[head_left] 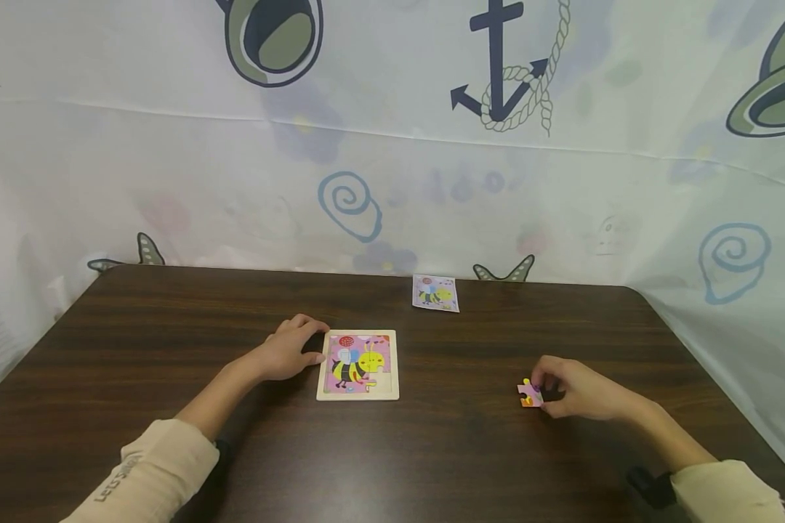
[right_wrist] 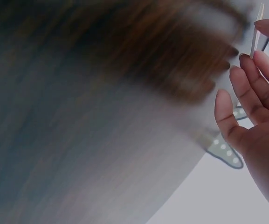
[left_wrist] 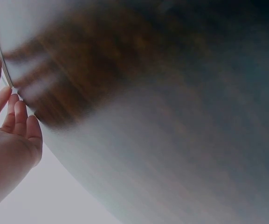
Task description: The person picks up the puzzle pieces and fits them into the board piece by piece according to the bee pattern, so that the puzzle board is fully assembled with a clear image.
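A square wooden jigsaw puzzle point(head_left: 357, 365) with a bee picture lies on the table, and bare wood shows in its lower right corner. My left hand point(head_left: 289, 350) rests beside it, thumb and index finger touching its left edge and upper left corner. In the left wrist view, the fingers of the left hand point(left_wrist: 12, 135) are fairly straight against the board's edge. Off to the right, my right hand point(head_left: 578, 388) pinches a pink and yellow puzzle piece point(head_left: 529, 394) between thumb and fingers. The right wrist view shows this piece point(right_wrist: 255, 41) edge-on, held above the table.
A small picture card point(head_left: 435, 293) with the same bee lies at the back edge of the dark wooden table point(head_left: 458, 450). Behind the table hangs a pale curtain point(head_left: 419, 196) with anchor and shell prints.
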### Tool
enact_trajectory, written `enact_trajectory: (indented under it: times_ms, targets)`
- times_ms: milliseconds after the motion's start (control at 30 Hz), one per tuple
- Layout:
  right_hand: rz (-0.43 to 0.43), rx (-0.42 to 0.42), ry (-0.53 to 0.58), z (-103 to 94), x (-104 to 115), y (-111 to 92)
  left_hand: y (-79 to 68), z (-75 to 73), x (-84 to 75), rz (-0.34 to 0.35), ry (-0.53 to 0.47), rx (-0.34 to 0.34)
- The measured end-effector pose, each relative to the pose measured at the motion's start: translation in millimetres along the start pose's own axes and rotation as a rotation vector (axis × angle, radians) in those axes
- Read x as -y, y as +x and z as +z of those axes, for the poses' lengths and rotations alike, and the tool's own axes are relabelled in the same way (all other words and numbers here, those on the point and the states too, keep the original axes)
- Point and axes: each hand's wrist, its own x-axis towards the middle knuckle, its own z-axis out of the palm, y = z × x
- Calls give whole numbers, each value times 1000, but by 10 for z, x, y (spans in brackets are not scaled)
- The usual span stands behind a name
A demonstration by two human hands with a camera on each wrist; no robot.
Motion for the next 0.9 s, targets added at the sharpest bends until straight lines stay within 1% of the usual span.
enact_trajectory:
  times_ms: [133, 367, 467, 500, 600, 700, 733, 900]
  targets:
    - [-13, -5, 13, 14, 48, 72, -3, 3, 5, 2, -2, -2]
    - [-28, 10, 41, 80, 151, 241, -18, -14, -15, 3, -5, 4]
    - [-27, 16, 36, 111, 214, 329, -15, -8, 6, 12, -12, -1]
    - [-27, 18, 34, 119, 240, 359, 5, 21, 62, 34, 0, -13]
    - [-25, 30, 28, 143, 317, 453, 8, 24, 82, 44, 1, -19]
    - [-31, 35, 24, 169, 395, 557, 13, 24, 78, 36, 2, -19]
    - [-35, 37, 22, 178, 421, 594, -6, -5, 25, 14, -10, -9]
    - [-61, 44, 14, 230, 565, 779, -4, -13, -12, -4, 7, 2]
